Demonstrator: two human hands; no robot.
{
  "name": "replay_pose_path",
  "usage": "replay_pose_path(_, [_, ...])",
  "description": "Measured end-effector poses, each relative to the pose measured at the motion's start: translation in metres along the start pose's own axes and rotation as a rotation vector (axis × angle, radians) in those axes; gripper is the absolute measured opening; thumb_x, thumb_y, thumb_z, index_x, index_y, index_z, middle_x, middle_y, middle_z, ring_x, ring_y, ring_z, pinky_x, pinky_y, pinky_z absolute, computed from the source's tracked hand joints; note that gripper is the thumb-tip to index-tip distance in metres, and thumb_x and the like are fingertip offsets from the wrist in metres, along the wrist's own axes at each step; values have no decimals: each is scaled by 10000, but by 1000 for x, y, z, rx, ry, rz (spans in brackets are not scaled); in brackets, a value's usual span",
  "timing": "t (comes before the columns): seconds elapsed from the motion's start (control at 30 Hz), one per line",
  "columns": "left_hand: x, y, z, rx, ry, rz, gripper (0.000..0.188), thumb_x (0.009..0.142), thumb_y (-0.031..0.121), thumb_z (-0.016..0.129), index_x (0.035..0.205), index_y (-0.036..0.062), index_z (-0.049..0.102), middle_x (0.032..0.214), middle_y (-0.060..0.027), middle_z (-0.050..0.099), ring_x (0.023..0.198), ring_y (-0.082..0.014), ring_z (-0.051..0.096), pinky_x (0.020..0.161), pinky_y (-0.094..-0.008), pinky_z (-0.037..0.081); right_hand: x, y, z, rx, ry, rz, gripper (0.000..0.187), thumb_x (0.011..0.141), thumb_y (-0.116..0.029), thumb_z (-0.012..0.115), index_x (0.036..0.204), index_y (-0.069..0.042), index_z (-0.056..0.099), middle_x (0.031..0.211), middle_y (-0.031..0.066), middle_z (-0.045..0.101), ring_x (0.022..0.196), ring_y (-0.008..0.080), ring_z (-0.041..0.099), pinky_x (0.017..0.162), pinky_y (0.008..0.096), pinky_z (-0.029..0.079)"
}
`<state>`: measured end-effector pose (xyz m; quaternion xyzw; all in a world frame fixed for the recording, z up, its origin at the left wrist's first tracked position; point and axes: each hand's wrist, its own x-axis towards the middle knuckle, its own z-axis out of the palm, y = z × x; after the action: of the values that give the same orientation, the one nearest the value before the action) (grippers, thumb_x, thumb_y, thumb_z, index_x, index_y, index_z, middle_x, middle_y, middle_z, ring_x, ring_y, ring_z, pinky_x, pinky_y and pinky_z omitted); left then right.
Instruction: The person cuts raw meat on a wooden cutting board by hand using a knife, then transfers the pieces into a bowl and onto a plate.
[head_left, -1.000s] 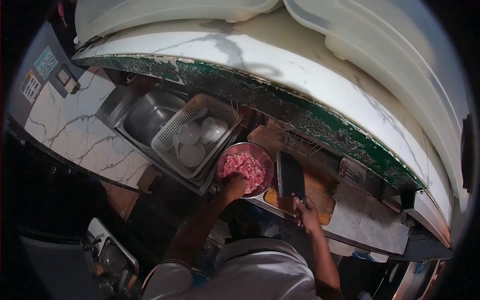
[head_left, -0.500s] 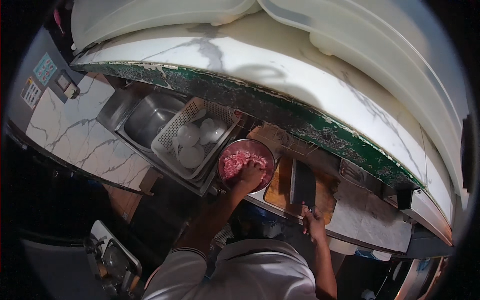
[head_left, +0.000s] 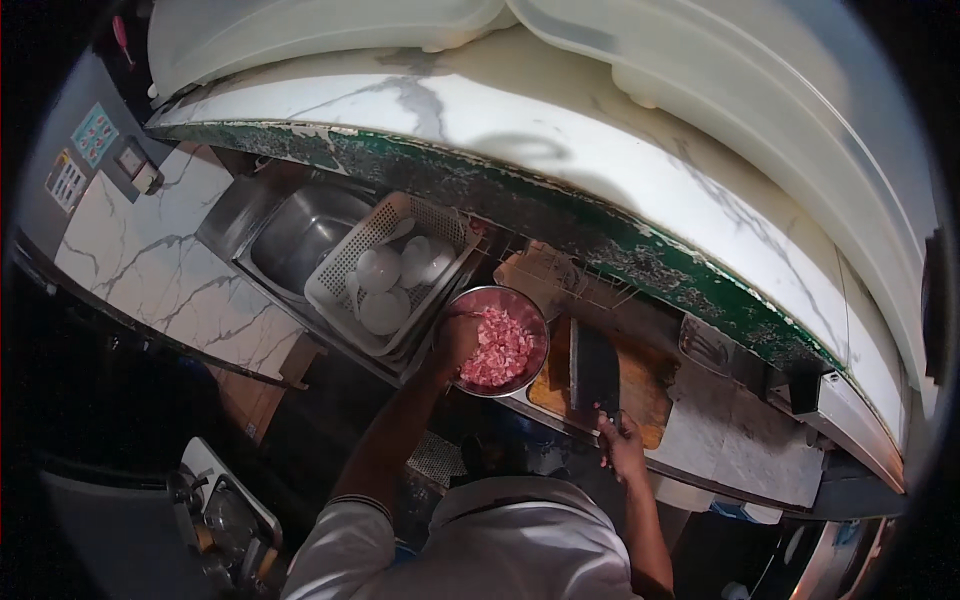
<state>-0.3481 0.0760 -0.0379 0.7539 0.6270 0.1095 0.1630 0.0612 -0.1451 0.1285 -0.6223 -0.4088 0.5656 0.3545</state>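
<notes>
Reaching over the left rim of a round metal bowl [head_left: 497, 295] in the head view, the left hand [head_left: 458, 342] is at the edge of a heap of chopped pink meat [head_left: 503, 350]. Its fingers lie in shadow; whether they are spread, curled or gripping any of the meat cannot be told. The meat is inside the bowl, concentrated toward the middle and right, with bare inner wall exposed along the far side.

The right hand [head_left: 622, 447] is closed around the handle of a broad, dark-bladed cleaver [head_left: 598, 372], fingers wrapped narrowly about the grip. The blade points away from the person and lies over a worn wooden cutting board [head_left: 648, 388]; contact between blade and board cannot be confirmed. The board is just right of the bowl.

Left of the bowl, a pale perforated basket [head_left: 328, 308] contains white bowls [head_left: 380, 270]. Beyond it, farther left, is a stainless sink [head_left: 312, 228]. A wire rack [head_left: 612, 292] is noted behind the board, and a small container [head_left: 692, 340] with contents too indistinct to identify is beyond the board's far right side. Above the work area runs a white marbled shelf [head_left: 425, 105] with a chipped green edge, bearing large translucent plastic tubs [head_left: 330, 30]. At far left is a marbled counter [head_left: 150, 262] with grey veining.
</notes>
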Motion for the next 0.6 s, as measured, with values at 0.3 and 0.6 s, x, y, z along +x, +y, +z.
replay_pose_path(0.3, [-66, 62, 12, 225, 156, 429, 313, 951, 197, 614, 1188, 189, 818, 1398, -195, 651, 1275, -448, 641, 941, -538, 597, -12, 5, 12, 31, 25, 42, 270, 1095, -356, 703, 1173, -98, 692, 674, -29, 527, 471, 88, 461, 428, 290, 408])
replay_pose_path(0.6, [-39, 52, -30, -307, -55, -13, 227, 931, 132, 631, 1046, 76, 819, 1071, -198, 769, 981, -367, 762, 864, -475, 610, -6, 8, -5, 54, 63, 21, 266, 1078, -349, 721, 1202, -114, 714, 641, -35, 507, 459, 77, 453, 415, 280, 412])
